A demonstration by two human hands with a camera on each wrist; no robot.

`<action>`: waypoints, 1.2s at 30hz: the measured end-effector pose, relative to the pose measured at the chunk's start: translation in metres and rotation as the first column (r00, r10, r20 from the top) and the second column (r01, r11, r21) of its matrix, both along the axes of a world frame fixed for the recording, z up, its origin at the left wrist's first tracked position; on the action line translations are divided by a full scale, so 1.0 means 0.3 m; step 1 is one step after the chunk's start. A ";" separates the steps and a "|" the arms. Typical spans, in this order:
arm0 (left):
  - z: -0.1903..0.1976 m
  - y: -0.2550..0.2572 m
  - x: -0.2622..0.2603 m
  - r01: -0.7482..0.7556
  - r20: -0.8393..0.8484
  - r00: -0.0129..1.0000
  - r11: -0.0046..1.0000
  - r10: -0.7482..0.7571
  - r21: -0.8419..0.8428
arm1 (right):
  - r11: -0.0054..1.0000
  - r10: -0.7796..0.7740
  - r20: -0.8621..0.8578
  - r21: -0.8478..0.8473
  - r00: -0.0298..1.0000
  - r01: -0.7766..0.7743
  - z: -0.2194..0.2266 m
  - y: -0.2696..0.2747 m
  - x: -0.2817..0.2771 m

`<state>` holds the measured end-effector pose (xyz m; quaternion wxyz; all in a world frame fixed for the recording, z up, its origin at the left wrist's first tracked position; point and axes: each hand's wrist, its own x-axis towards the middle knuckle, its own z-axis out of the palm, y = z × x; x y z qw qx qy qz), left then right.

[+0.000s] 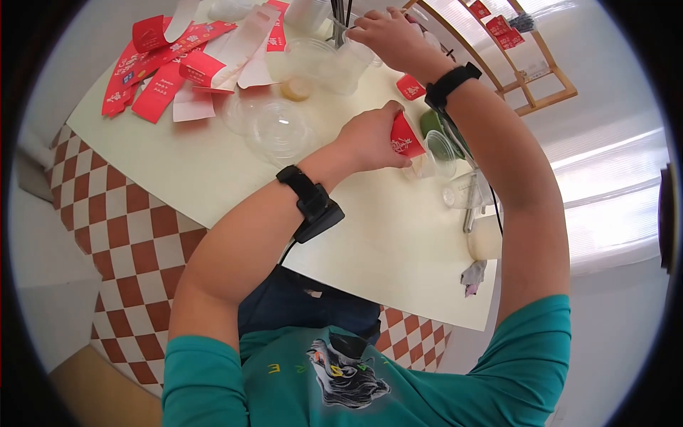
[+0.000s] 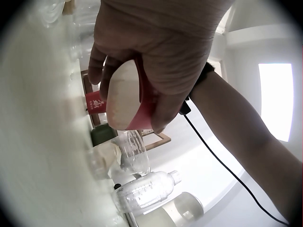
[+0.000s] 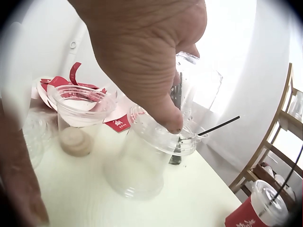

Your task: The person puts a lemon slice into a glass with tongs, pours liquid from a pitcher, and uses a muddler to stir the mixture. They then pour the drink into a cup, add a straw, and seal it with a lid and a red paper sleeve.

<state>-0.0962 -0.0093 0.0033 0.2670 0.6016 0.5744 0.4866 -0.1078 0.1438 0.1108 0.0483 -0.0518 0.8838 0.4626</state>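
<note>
My left hand (image 1: 370, 139) grips a red paper cup sleeve (image 1: 405, 136) with white lettering. In the left wrist view the sleeve (image 2: 144, 111) bulges into a ring with a pale inside, thumb on one side and fingers on the other. At the far edge of the table, my right hand (image 1: 398, 39) is over clear plastic cups. In the right wrist view its thumb overlaps the rim of one clear cup (image 3: 142, 165); its other fingers are mostly hidden, so I cannot tell whether it grips anything. Black straws (image 3: 176, 94) show behind it.
Flattened red sleeves (image 1: 160, 92) lie piled on the white table (image 1: 249, 181). Clear lids (image 1: 281, 132) and a round tan item (image 1: 295, 89) lie nearby. Right of my left hand are a green container (image 1: 437, 142) and clear bottle (image 1: 462, 192). A wooden rack (image 1: 551, 92) stands beyond.
</note>
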 end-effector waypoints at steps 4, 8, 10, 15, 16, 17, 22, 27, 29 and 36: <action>-0.002 0.002 0.003 -0.034 0.001 0.999 0.999 0.034 0.013 | 0.934 0.346 -0.031 0.107 0.938 -0.341 -0.024 0.040 0.006; 0.000 0.003 0.010 -0.030 0.014 0.999 1.000 0.029 0.001 | 0.944 0.235 -0.072 -0.222 0.969 -0.245 0.028 -0.019 0.050; -0.003 0.002 0.006 -0.062 0.055 0.997 0.998 0.060 0.028 | 0.925 0.175 -0.281 -0.282 0.944 -0.255 0.062 -0.061 0.109; 0.005 -0.001 0.010 -0.128 0.116 0.986 0.991 0.123 0.039 | 0.597 -0.470 -0.379 -0.801 0.797 -0.028 0.070 -0.206 0.367; 0.004 -0.001 0.010 -0.169 0.110 0.981 0.984 0.162 0.052 | 0.406 -0.651 -0.276 -0.914 0.707 0.017 0.061 -0.255 0.419; 0.000 0.002 0.009 -0.160 0.102 0.983 0.986 0.154 0.049 | 0.405 -0.601 -0.372 -0.905 0.707 -0.132 0.011 -0.275 0.468; 0.006 -0.007 0.036 -0.162 0.089 0.984 0.983 0.155 0.083 | 0.015 -0.778 -0.201 -0.954 0.596 -0.301 -0.174 -0.304 0.567; 0.008 -0.006 0.027 0.052 0.156 0.984 0.981 -0.081 0.187 | -0.074 -0.838 -0.237 -0.843 0.492 -0.533 -0.222 -0.273 0.635; 0.018 0.000 0.007 0.219 0.414 0.887 0.976 -0.207 0.018 | -0.112 -0.858 -0.222 -0.799 0.463 -0.591 -0.229 -0.263 0.652; -0.020 0.015 0.010 0.242 0.520 0.805 0.958 -0.285 0.151 | -0.177 -0.814 -0.206 -0.802 0.543 -0.570 -0.234 -0.218 0.670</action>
